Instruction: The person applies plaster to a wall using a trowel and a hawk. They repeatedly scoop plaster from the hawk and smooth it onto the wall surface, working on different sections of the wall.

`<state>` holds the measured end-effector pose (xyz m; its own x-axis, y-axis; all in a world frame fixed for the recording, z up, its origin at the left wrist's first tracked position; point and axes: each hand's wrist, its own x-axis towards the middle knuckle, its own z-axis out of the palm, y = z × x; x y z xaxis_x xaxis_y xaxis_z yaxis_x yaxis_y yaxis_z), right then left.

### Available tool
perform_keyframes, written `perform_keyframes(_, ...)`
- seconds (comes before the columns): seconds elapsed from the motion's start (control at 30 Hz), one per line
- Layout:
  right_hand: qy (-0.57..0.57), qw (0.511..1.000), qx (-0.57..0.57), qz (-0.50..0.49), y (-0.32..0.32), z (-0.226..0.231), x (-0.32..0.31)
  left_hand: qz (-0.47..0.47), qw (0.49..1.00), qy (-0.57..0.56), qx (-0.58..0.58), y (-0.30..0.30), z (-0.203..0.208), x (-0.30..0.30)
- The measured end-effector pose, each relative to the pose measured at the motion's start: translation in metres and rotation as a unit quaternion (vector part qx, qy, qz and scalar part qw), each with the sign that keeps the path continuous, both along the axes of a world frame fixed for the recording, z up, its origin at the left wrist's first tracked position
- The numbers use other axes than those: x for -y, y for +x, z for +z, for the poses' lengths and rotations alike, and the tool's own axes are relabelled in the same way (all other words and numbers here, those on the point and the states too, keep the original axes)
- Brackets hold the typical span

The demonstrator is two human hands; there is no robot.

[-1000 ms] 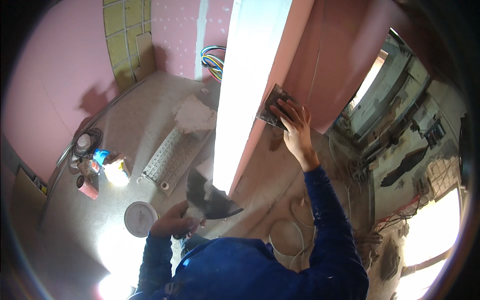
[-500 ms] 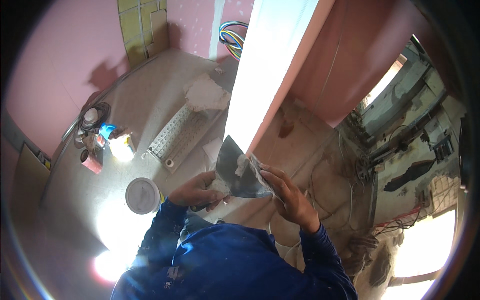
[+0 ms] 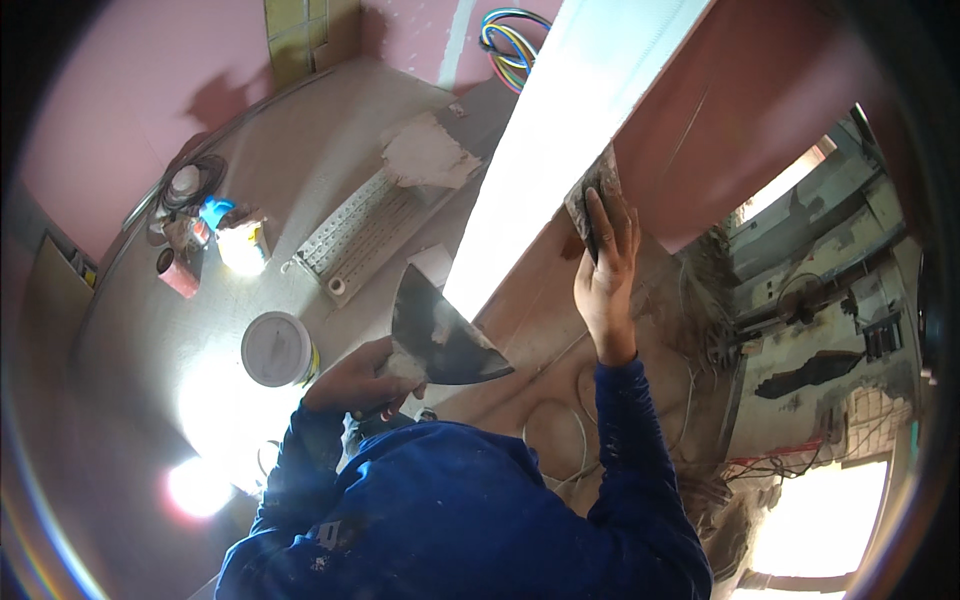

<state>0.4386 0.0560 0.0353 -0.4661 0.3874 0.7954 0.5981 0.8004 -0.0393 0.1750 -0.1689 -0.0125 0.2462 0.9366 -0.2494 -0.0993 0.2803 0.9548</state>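
My left hand [image 3: 355, 378] is closed round the handle of a broad filling knife [image 3: 440, 330]. Its dark fan-shaped blade carries pale patches of compound and points up in front of my body. Farther off to the right, my right hand [image 3: 612, 275] presses a flat, plaster-smeared scraper [image 3: 590, 195] at the edge of a pink wall panel [image 3: 740, 100], with fingers stretched along its back. The scraper's grip is hidden under the palm. Beside it runs a brightly lit white wall end [image 3: 570, 110].
A lidded bucket [image 3: 277, 350] stands on the floor at my left. Beyond it lie a perforated metal platform [image 3: 350, 235], a pink roll [image 3: 178, 273] and a blue-topped container [image 3: 238, 240]. Coloured cables [image 3: 515, 45] hang at the far wall; more cables [image 3: 555, 435] trail at right.
The scraper has left the knife's blade; my right hand has carried it up and away to the pink panel's edge. The knife in my left hand has shifted slightly left and tilted.
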Motion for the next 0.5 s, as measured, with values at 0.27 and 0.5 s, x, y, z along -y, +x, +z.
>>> perform_keyframes(0.27, -0.029, 0.999, -0.014, -0.023, 0.003, -0.112, -0.029, 0.143, 0.986, -0.054, 0.066, -0.013, -0.030, 0.052)
perform_keyframes(0.5, -0.085, 0.991, -0.071, 0.074, 0.024, -0.145, -0.015, 0.074, 0.996, -0.038, 0.035, -0.009, -0.041, 0.020)
